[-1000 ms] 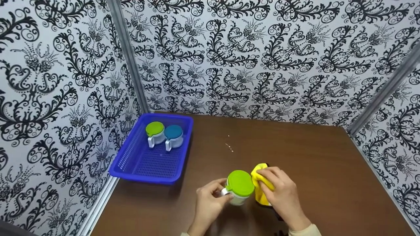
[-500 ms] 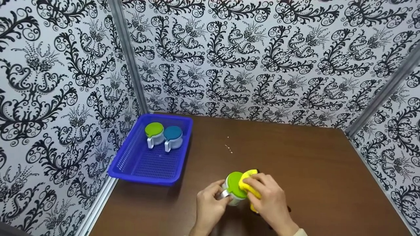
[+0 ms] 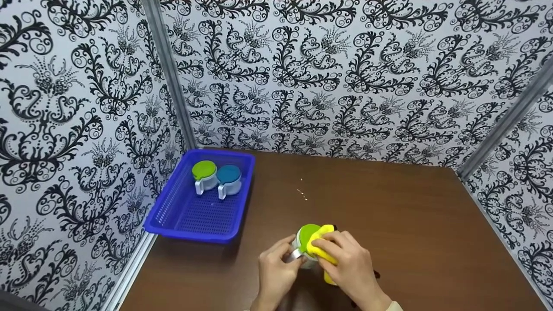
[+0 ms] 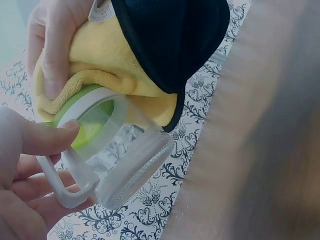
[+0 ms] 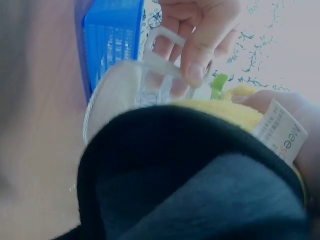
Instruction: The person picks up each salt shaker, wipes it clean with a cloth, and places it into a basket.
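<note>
A clear seasoning jar with a green lid and a white handle is in my left hand; thumb and fingers grip it at the handle. My right hand holds a yellow cleaning cloth, bunched under the fingers and pressed on the right part of the lid. The left wrist view shows the jar tilted, with the cloth over its lid. A dark backing hangs down and covers much of the right wrist view, beside a white tag.
At the left of the brown table stands a blue plastic basket. Inside it are a green-lidded jar and a blue-lidded jar. Small white specks lie mid-table. Patterned walls enclose the back and sides.
My right hand has moved left with the cloth, from beside the jar to on top of its green lid. The left hand keeps its grip, and the jar has shifted slightly left.
</note>
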The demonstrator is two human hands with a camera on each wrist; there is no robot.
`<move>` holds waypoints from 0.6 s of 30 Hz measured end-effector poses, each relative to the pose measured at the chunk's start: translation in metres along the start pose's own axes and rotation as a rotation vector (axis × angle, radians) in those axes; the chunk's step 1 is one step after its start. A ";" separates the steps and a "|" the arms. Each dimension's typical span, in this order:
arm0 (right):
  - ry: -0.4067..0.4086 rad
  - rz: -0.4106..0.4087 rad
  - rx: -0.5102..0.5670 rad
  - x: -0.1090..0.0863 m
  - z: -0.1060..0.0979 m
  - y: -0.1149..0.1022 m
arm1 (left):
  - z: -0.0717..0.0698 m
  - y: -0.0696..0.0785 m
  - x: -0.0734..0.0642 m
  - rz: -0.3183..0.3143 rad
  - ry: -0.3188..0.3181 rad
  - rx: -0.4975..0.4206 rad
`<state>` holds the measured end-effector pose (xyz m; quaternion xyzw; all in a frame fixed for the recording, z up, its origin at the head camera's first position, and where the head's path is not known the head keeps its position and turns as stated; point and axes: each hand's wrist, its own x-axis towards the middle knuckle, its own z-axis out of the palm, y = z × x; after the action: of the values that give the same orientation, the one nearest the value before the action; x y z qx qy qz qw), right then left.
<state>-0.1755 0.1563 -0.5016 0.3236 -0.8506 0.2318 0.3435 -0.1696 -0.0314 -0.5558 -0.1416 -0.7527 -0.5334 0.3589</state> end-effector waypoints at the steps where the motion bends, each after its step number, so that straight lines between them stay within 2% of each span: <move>1: -0.001 0.008 -0.016 0.000 0.000 0.002 | 0.000 0.000 0.000 0.001 0.004 -0.001; 10: -0.004 0.098 -0.098 -0.002 0.001 0.030 | 0.000 0.004 -0.001 0.008 0.022 0.023; 18: -0.009 0.143 -0.128 -0.003 0.000 0.038 | 0.001 0.006 -0.001 0.001 0.014 0.031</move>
<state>-0.2013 0.1833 -0.5103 0.2406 -0.8861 0.1996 0.3423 -0.1656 -0.0279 -0.5520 -0.1327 -0.7583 -0.5223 0.3669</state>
